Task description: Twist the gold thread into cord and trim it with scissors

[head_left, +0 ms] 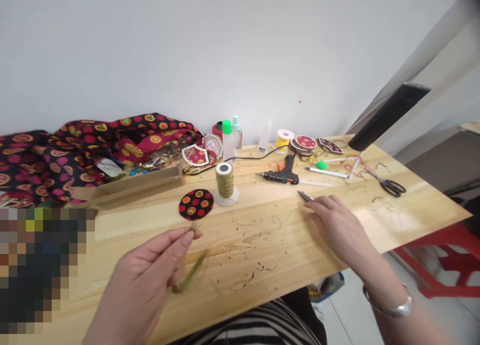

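Note:
My left hand (pixel 150 270) is closed in a pinch on an olive-green thread tassel (pixel 195 262); frayed ends poke up above the fingertips and the strands hang below. My right hand (pixel 333 225) is low over the table, its bent fingers closed on a small pointed metal tool (pixel 305 196) whose tip sticks out to the left; the rest is hidden under the fingers. Beyond my left hand lies a round patterned fabric disc (pixel 195 204). A spool of olive-gold thread (pixel 225 182) stands upright beside the disc.
A black glue gun (pixel 283 174) lies mid-table, its cord running left. Scissors (pixel 390 185), a white pen (pixel 326 173) and a yellow thread spool (pixel 285 140) are to the right. Bottles (pixel 227 142), a cardboard tray (pixel 138 187) and patterned cloth (pixel 123 130) line the back. Thread scraps dot the tabletop.

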`<state>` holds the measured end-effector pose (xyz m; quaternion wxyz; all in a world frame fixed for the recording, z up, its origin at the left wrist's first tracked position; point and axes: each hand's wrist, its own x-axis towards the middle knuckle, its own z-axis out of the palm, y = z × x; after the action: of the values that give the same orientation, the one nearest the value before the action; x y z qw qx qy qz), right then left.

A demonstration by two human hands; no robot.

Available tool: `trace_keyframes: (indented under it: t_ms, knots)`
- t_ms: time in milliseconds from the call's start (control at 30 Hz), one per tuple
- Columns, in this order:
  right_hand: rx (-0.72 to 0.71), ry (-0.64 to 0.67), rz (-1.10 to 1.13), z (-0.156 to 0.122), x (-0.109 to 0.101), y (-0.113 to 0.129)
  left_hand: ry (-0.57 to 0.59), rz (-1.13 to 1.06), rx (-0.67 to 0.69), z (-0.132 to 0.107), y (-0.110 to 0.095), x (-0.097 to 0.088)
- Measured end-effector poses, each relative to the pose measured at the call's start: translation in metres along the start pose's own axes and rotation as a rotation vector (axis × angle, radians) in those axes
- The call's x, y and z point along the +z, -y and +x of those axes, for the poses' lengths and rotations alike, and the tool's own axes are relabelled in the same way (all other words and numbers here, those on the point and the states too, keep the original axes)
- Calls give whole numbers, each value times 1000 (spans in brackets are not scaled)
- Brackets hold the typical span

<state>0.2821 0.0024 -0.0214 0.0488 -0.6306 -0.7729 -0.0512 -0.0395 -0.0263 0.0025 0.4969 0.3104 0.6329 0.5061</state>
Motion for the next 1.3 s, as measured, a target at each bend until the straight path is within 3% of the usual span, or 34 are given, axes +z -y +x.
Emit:
trace_keyframes:
  t_ms: [100,333,433,633,733,1000,1167,1300]
  knots:
    - [-97,33,38,12,3,12,122,22,-62,-2,5,2]
    - [-152,10,232,27,6,17,126,24,-62,-5,6,7]
    - [-102,-39,565,28,1,17,142,-12,-66,-5,6,10]
    - [241,43,1402,36,-22,25,168,-62,-79,-6,9,12]
    - [234,84,1587,39,-33,34,162,-98,-86,-7,9,12]
    - [-89,249,1064,33,-53,78,150,-250,-81,-11,-1,26]
    - [-259,223,967,37,-60,102,200,-253,-48,-12,-3,33]
    - [-287,155,927,47,-61,103,242,-192,-2,-14,-1,30]
